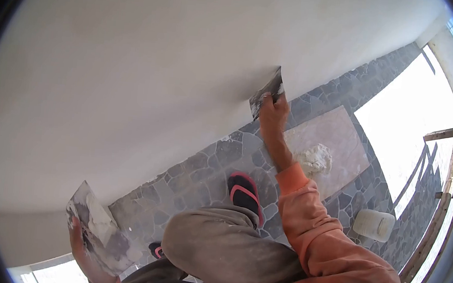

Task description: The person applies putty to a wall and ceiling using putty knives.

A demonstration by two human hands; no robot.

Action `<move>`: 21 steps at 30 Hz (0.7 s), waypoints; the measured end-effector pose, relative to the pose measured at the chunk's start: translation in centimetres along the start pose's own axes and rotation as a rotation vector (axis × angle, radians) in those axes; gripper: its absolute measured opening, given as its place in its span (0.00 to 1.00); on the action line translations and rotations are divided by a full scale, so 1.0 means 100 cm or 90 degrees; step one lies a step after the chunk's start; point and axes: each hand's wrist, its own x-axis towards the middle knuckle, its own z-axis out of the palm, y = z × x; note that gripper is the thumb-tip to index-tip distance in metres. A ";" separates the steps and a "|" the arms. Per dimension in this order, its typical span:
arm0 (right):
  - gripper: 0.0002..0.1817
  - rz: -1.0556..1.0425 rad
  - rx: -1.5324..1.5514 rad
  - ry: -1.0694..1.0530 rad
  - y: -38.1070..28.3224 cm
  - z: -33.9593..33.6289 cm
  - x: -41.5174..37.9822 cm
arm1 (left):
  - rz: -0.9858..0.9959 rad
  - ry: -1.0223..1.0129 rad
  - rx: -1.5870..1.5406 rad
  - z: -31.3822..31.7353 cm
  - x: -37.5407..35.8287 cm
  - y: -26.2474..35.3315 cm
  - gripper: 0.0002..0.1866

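My right hand [274,110] is closed on a metal scraper blade [271,89], whose far edge meets the pale wall [134,78]. At the lower left, my left hand [79,246] holds a broad plate [99,228] smeared with white plaster, with the thumb over its edge and the other fingers hidden beneath. On the floor beyond my right forearm, a heap of white plaster [316,158] sits on a pinkish square board [347,134].
Grey stone paving [197,166] runs along the wall's foot. A whitish plastic container [374,225] stands right of my right sleeve. A wooden frame [436,227] rises at the far right. My sandalled foot [245,193] rests near the wall.
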 end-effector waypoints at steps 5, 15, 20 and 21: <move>0.16 -0.128 -0.081 -0.132 -0.028 -0.031 -0.012 | -0.008 0.019 -0.044 0.016 -0.004 0.006 0.20; 0.28 -0.439 -0.197 -0.094 -0.006 -0.048 0.052 | -0.035 0.044 -0.060 0.001 -0.001 0.002 0.20; 0.38 -0.547 -0.230 -0.110 0.027 -0.029 0.039 | -0.051 0.041 -0.076 -0.002 0.000 0.001 0.22; 0.33 -0.534 -0.230 -0.114 0.034 -0.023 0.027 | -0.047 0.060 -0.075 0.002 0.000 0.001 0.21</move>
